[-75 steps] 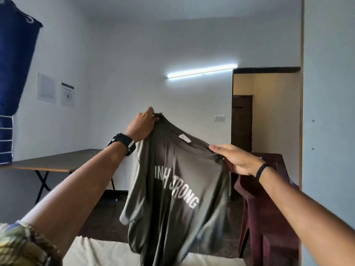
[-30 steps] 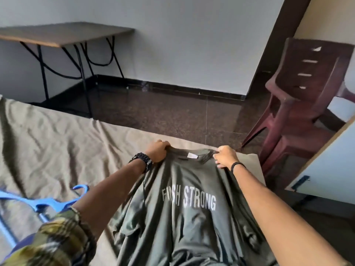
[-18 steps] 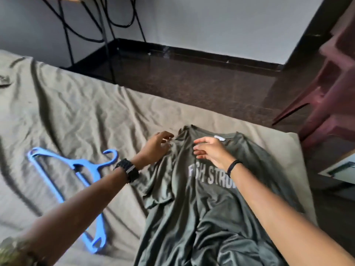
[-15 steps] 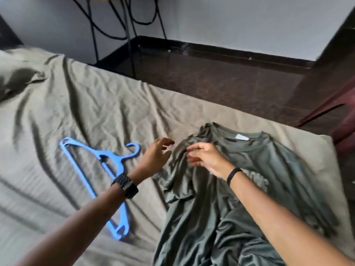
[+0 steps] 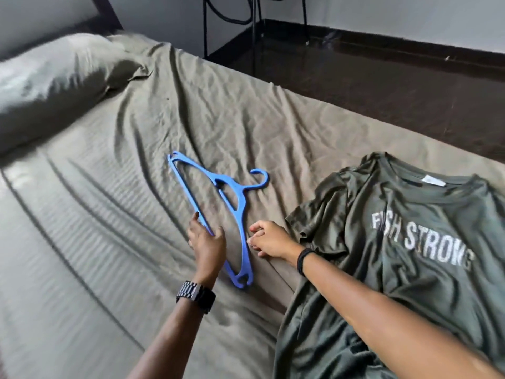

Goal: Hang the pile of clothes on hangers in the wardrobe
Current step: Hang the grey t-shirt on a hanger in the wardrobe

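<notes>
You see bed sheet (image 5: 114, 214): soft cloth, matt, full of wrinkles. Pillow (image 5: 52, 77): same cloth, slight sheen where light hits. Hanger (image 5: 240, 214): blue plastic, smooth, bit shiny. Your T-shirt (image 5: 410, 269): thin soft cloth, crumpled, white printed letters look cracked and rough. Watch (image 5: 195, 292) on your left wrist: dark metal links, shiny. Floor (image 5: 382, 86): dark, hard, glossy. Table legs (image 5: 255, 36): thin black metal.
</notes>
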{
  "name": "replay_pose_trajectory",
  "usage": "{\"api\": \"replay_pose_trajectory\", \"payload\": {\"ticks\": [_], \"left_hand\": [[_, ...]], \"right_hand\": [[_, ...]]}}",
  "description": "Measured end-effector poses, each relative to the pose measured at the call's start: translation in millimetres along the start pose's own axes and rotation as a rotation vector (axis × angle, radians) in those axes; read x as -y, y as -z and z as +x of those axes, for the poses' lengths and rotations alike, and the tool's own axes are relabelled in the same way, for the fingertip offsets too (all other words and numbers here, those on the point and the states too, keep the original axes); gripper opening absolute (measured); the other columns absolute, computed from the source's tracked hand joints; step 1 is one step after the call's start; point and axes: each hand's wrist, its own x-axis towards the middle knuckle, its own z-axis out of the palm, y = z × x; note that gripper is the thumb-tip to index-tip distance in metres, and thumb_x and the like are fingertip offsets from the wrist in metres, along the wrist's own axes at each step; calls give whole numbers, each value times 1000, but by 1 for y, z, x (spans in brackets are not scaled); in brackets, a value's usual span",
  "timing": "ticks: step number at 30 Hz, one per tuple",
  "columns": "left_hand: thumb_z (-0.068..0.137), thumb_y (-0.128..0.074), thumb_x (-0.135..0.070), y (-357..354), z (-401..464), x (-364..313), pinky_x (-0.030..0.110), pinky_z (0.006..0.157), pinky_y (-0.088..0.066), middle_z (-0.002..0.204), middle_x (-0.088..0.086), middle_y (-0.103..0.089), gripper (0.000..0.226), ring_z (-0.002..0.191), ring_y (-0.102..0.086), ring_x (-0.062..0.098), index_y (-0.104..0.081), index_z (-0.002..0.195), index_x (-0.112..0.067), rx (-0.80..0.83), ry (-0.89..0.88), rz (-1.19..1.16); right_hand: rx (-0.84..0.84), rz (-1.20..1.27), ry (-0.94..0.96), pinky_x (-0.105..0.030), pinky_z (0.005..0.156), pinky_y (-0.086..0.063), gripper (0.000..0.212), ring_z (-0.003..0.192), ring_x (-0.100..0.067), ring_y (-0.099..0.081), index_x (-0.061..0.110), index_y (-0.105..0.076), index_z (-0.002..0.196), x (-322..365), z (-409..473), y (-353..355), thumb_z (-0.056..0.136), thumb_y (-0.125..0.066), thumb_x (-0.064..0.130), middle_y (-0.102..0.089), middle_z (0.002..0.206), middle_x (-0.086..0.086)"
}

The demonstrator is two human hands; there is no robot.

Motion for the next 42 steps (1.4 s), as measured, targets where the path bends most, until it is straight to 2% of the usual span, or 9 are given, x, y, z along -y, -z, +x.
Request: {"api": "replay_pose_trajectory", "payload": {"ticks": [5,7,9,12,17,24,30,35,42], "left_hand": [[83,-64,-12,6,21,4,45,75,-56,101,11,-59,66,87,-63,34,-29,140,-15,69,149,-194],[89,-61,-5,7,21,-1,27,53,-51,81,5,-53,48,63,-55,19,-38,130,-14,167,194,-281],[92,-56,-3,7,16,-8,18,42,-44,66,4,-43,11,50,-47,12,-50,94,-11,289,188,-320],[94,-50,0,5,1,-20,14,43,-45,65,5,-47,15,42,-54,3,-52,84,-10,447,235,-480],[91,-50,8,-18,-30,-59,27,54,-57,70,9,-67,18,58,-70,19,-53,95,-9,609,184,-759],[89,-55,8,-117,-87,-140,26,52,-56,72,12,-58,15,52,-63,12,-48,91,-6,898,-10,-657],[93,-52,4,-196,-120,-194,27,50,-50,73,7,-58,14,50,-58,10,-50,92,-10,1155,-201,-344],[89,-52,-3,-256,-100,-216,32,74,-45,99,19,-68,22,88,-65,28,-63,108,0,814,-599,185],[87,-48,1,-289,-55,-226,31,90,-34,116,27,-58,31,115,-49,36,-55,117,3,659,-632,370]], "right_hand": [[17,-60,32,-32,72,-54,39,86,-22,-61,7,-54,126,1,-6,2,88,-61,11,-53,77,7],[-24,-67,52,-40,81,-54,38,89,-27,-63,3,-54,126,0,-8,5,89,-60,9,-53,76,7],[-60,61,63,-35,64,-53,30,69,-22,-60,-1,-53,122,-2,-11,11,93,-51,2,-53,74,2],[-48,209,64,-23,48,-50,21,61,-15,-58,2,-50,114,-1,-26,25,95,-42,-4,-53,76,-3],[-155,423,83,-21,45,-50,13,55,-12,-60,6,-47,96,4,-44,81,92,-43,-7,-57,80,-8],[-508,317,174,-16,31,-26,22,30,-2,-37,15,-53,83,0,-76,202,99,-49,30,-54,62,-2],[-988,-2,155,-33,64,-39,39,71,-20,-60,18,-57,60,-34,-124,299,95,-55,34,-66,68,0],[-1132,-182,20,-40,69,-46,47,85,-36,-62,7,-56,69,-80,-161,354,91,-53,48,-69,78,-12],[-1125,-337,22,-37,57,-34,52,54,-24,-36,20,-34,48,-116,-183,385,92,-58,36,-31,44,4]]}}
